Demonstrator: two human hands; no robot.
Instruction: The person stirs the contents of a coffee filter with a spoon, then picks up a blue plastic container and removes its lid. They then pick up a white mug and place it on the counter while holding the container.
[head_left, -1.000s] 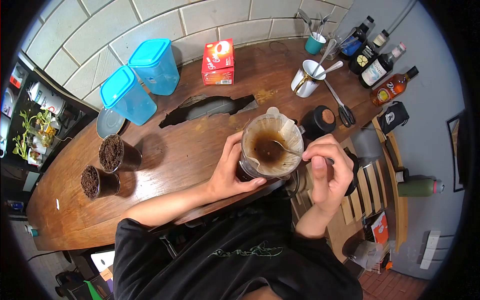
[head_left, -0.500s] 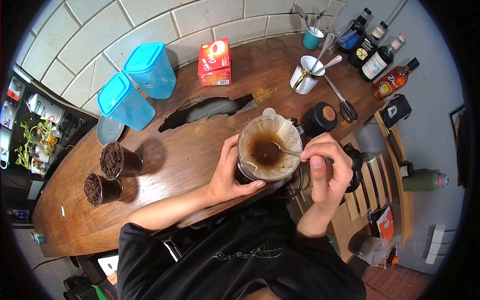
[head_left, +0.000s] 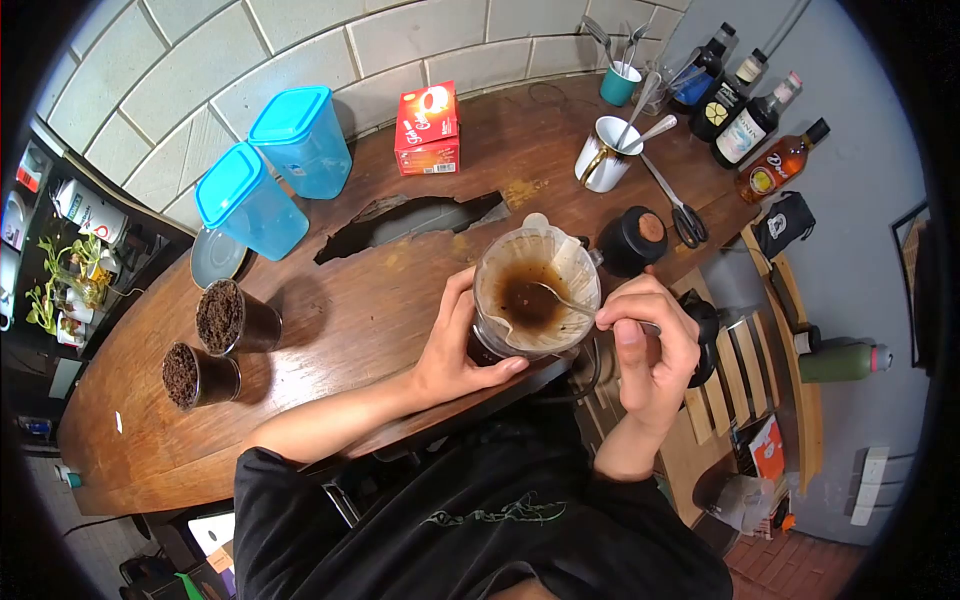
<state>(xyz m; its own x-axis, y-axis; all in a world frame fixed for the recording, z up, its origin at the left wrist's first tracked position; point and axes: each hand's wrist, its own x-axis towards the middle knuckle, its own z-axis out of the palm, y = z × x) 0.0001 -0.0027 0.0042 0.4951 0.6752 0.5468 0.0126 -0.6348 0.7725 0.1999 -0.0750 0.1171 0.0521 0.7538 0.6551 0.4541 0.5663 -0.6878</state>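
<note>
While the left grip (head_left: 452, 350) clasps around the dripper (head_left: 540, 350), right grip (head_left: 655, 342) pinches a spoon (head_left: 572, 303).

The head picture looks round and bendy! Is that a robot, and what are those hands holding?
No robot, just a person with two bare hands. The camera sits on their head, looking forward and down. Its view curves and goes dark at the corners. The left hand has its grip at the side of a dripper lined with paper. The right hand holds a spoon, its end dipping into brown liquid. On the table stand a red box, two blue tubs, two cups of dark crumbs and a white mug.
</note>
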